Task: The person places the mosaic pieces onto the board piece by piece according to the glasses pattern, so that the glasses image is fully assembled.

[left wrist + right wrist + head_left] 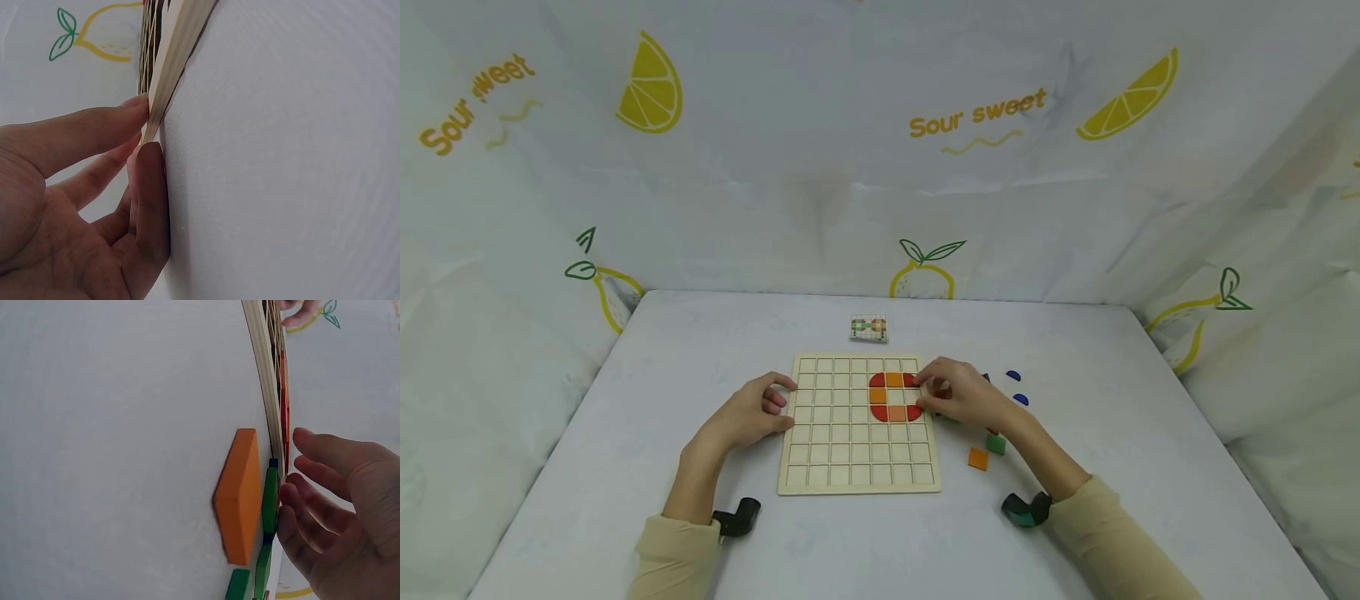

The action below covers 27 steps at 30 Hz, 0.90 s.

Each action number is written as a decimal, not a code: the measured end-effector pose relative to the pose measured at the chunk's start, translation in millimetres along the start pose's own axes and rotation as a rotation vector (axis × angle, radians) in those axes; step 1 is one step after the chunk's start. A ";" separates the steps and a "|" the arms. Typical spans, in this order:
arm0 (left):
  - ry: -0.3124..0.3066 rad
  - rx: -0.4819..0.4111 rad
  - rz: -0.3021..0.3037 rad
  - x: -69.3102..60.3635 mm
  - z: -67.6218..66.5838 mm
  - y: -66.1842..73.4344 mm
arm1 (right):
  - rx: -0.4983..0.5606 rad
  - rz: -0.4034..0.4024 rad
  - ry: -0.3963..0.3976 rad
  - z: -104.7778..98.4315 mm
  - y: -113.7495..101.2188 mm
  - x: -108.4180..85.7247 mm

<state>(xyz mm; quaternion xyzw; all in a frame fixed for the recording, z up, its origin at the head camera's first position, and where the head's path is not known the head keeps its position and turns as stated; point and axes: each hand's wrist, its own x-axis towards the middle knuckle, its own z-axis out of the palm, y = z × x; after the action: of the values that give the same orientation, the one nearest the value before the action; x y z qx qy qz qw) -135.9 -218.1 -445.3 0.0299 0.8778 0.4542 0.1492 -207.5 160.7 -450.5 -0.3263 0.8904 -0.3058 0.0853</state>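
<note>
The wooden grid board (823, 478) lies centrally, red quarter-round tiles (878, 412) and orange square tiles (877, 396) forming a C at its right. The left hand (748, 412) touches its left edge, fingers spread; the right hand (966, 396), loosely bent and seemingly empty, is at the right edge. Light pressure, board braced, should seat tiles best. A pattern card (868, 327) lies far.
</note>
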 end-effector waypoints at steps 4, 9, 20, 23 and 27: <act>0.001 0.002 0.002 0.1 0.2 -0.4 | -0.011 0.042 0.030 0.3 0.9 1.7; -0.002 -0.003 -0.002 -0.2 0.2 -0.3 | 0.000 0.026 0.031 0.3 1.9 1.8; -0.009 -0.012 0.004 0.4 -0.5 -1.3 | 0.041 0.021 -0.004 -3.8 1.7 -2.4; -0.008 -0.014 0.002 0.5 -0.3 -1.7 | 0.060 0.026 0.007 -7.7 2.0 -5.9; -0.008 -0.015 -0.001 0.2 -0.2 -1.6 | 0.073 0.060 0.026 -13.4 2.4 -10.8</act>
<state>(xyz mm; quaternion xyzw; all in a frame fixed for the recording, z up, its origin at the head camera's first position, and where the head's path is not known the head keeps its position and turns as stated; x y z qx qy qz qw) -136.0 -219.1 -446.5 0.0300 0.8739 0.4604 0.1530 -205.1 175.6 -441.7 -0.2919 0.8891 -0.3395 0.0950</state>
